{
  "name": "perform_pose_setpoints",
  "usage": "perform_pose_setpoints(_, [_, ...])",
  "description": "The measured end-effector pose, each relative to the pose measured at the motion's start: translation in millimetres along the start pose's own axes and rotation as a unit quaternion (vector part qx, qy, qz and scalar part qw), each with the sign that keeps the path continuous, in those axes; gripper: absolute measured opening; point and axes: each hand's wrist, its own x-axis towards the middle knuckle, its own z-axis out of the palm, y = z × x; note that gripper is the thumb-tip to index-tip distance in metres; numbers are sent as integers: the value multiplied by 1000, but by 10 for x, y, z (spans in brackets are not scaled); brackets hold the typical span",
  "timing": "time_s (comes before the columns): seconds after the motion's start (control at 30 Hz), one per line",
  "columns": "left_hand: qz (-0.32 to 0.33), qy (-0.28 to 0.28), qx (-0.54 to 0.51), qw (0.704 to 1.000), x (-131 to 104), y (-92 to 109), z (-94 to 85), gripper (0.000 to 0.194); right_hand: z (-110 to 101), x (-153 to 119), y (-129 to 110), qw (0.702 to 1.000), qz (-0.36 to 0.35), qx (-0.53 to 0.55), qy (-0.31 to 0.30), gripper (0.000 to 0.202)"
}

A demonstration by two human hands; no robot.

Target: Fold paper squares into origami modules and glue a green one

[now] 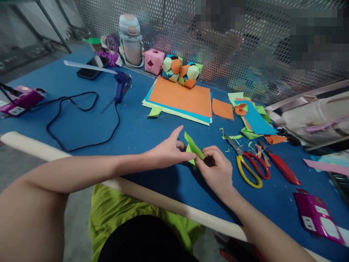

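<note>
At the centre of the frame, a folded green paper piece (192,146) is pinched at its lower right by the fingers of the right hand (218,168); the left hand (167,152) is held with index finger raised and thumb against the paper, but whether it is clamped there cannot be told. The piece is judged light, crisp and easily creased, best held by its folded edges. A smooth blue surface (136,127) is seen beneath; flat orange paper (180,96) and faceted paper balls (172,68) are set at upper centre.

Head-worn view (forward, steeply down)
</note>
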Motion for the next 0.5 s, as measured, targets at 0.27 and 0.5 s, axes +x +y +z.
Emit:
perform_pose_setpoints(0.27, [9, -42, 142, 989, 7, 58, -131, 85, -108, 118, 94, 982, 172, 23, -75, 24])
perform_pose_setpoints(0.5, [48, -5, 294, 954, 34, 128, -266, 64, -232, 182, 288, 977, 148, -40, -148, 16])
